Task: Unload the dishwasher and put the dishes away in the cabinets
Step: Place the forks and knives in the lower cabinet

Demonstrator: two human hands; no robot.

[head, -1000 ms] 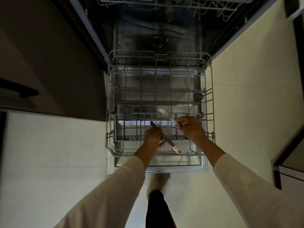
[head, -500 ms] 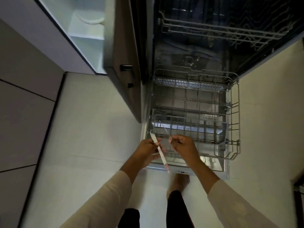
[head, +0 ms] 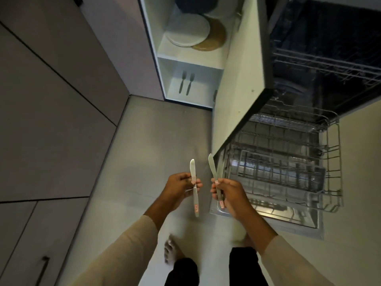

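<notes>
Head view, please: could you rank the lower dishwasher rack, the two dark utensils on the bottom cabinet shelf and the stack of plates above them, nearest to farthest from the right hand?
1. Lower dishwasher rack: just right of the right hand.
2. Two dark utensils: bottom shelf, ahead and left.
3. Stack of plates: shelf above, farthest.
</notes>
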